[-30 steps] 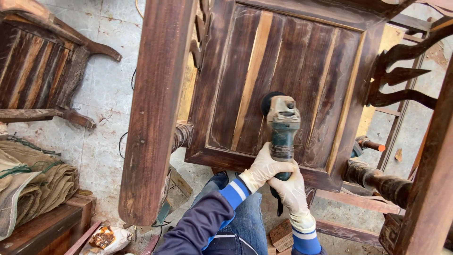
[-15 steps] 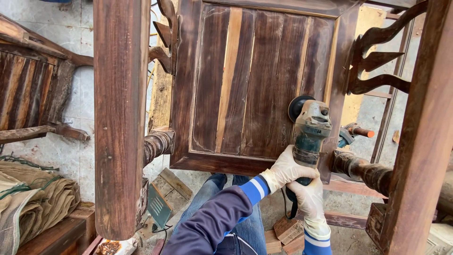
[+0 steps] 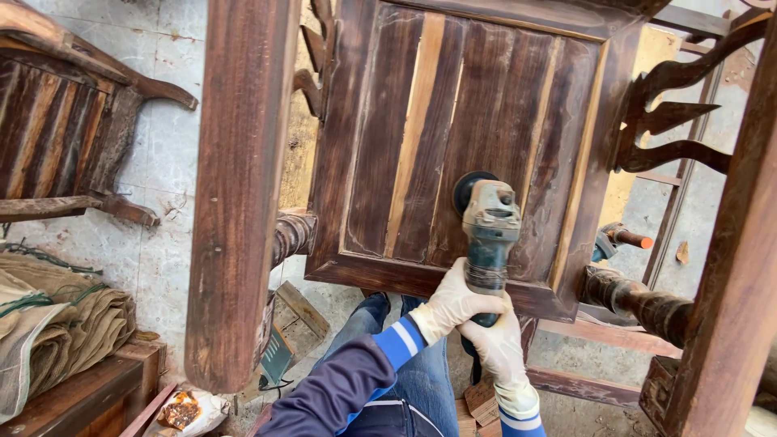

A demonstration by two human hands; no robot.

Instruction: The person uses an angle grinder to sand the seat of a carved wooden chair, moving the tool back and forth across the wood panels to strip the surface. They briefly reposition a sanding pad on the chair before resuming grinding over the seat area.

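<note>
Both of my hands wear pale gloves and grip a teal and grey angle grinder [image 3: 489, 231]. My left hand [image 3: 450, 304] wraps the tool's body from the left. My right hand [image 3: 499, 348] holds its rear end just below. The grinder's dark round disc [image 3: 469, 188] rests against a dark slatted wooden panel [image 3: 453, 137] of an overturned piece of furniture, near the panel's lower middle. One slat [image 3: 414, 129] is lighter than the others.
A thick wooden post [image 3: 236, 186] stands at the left of the panel. Turned legs [image 3: 639, 301] and carved brackets [image 3: 672, 113] lie at the right. Another wooden chair [image 3: 65, 121] and folded sacks [image 3: 57, 332] sit at the far left. A second tool [image 3: 619, 239] lies behind the panel.
The grinder has shifted left across the panel from its right edge toward the lower middle. Both hands stayed on it.
</note>
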